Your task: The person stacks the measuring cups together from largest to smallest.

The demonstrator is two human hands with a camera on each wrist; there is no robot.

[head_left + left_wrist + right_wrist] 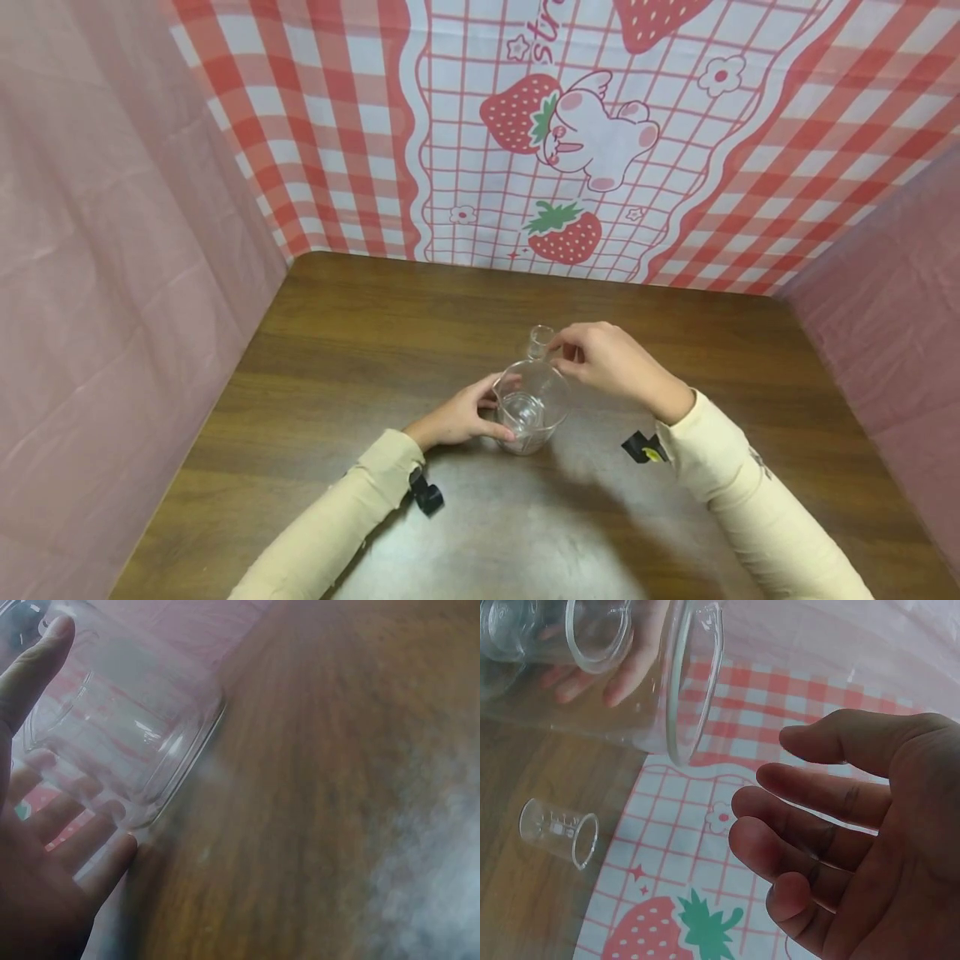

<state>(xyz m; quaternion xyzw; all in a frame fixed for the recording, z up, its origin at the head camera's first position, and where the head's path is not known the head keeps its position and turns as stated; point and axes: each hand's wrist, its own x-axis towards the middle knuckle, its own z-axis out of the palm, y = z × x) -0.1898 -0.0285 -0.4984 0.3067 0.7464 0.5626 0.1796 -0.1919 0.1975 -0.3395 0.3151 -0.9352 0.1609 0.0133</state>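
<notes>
"Here, holding what?"
"Clasping the large beaker (pixel 534 406) in the left hand (pixel 465 414), between thumb and fingers."
"And around that beaker?"
"Inside, a medium beaker (pixel 555 636); just beyond, a small beaker (pixel 540 342); near the large beaker's rim, the right hand (pixel 609 360), loosely curled."

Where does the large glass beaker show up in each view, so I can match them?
Head: the large glass beaker is slightly right of centre, in the lower half.
Left wrist: upper left, its base toward the middle of the picture.
Right wrist: upper left, its rim facing right.
Shared landmark: the brown wooden table, visible in all three views.
</notes>
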